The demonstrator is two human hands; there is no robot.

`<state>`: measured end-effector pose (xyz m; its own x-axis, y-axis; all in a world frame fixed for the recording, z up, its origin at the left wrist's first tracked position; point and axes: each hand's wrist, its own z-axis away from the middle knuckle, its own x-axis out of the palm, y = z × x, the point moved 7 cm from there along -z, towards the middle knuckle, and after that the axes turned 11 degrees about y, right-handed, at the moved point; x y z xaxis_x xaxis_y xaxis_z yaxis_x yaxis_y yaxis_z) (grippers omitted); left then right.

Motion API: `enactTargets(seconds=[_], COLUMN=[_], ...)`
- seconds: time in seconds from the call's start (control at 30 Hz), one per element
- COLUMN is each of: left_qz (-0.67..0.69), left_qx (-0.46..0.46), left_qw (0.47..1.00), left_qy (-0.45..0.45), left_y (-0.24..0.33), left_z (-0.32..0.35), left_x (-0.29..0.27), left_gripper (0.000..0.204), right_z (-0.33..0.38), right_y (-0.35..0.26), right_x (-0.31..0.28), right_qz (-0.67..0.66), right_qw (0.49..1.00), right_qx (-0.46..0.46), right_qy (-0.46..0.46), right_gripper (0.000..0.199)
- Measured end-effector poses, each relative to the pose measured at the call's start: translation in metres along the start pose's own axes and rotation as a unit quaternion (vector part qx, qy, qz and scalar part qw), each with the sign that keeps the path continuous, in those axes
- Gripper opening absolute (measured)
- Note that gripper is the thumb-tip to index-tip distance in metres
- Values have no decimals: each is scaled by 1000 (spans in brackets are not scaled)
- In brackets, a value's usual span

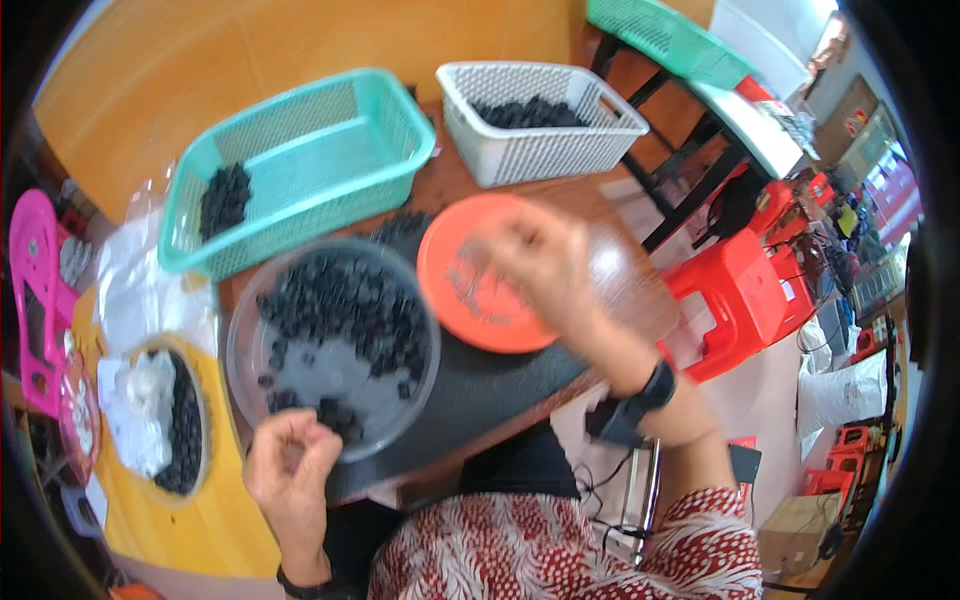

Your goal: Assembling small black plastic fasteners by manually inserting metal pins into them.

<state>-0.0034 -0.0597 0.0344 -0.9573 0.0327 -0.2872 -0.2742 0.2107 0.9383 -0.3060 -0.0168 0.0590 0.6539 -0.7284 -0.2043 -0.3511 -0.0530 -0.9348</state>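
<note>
My left hand is at the near rim of a round clear plastic tub, its thumb and fingertips pinched together. Whatever lies between those fingertips is too small to make out. Many small black pieces are heaped in the tub, mostly toward its far and right sides. Over a round orange-red dish hovers my right hand, its curled fingers smeared by motion. Thin greyish bits, perhaps metal pins, lie scattered in that dish.
A green basket and a white basket, each with black pieces, stand at the back. On the yellow surface at left, a tub holds black pieces and a clear bag. Red stools stand at right, and a pink chair at far left.
</note>
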Motion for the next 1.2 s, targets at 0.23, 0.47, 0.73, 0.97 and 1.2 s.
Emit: enactTargets(seconds=[0.23, 0.47, 0.73, 0.97, 1.2], left_qz=[107, 44, -124, -384, -365], left_qx=[12, 47, 154, 288, 262], left_qw=[993, 997, 980, 873, 886], left_qy=[41, 52, 8, -83, -112], left_y=[-7, -12, 5, 6, 7], left_z=[-17, -28, -57, -74, -71], left_x=[-1, -10, 14, 59, 65], left_gripper=[18, 17, 24, 16, 14], right_z=[-159, -221, -203, -123, -30], right_y=[35, 66, 60, 39, 28], right_x=[-78, -84, -74, -63, -40], right_qz=[318, 405, 519, 218, 121], right_qw=[929, 892, 816, 935, 972], right_qx=[-150, -175, -224, -271, -200], right_qy=[116, 103, 116, 68, 18], right_gripper=[29, 34, 42, 18, 10])
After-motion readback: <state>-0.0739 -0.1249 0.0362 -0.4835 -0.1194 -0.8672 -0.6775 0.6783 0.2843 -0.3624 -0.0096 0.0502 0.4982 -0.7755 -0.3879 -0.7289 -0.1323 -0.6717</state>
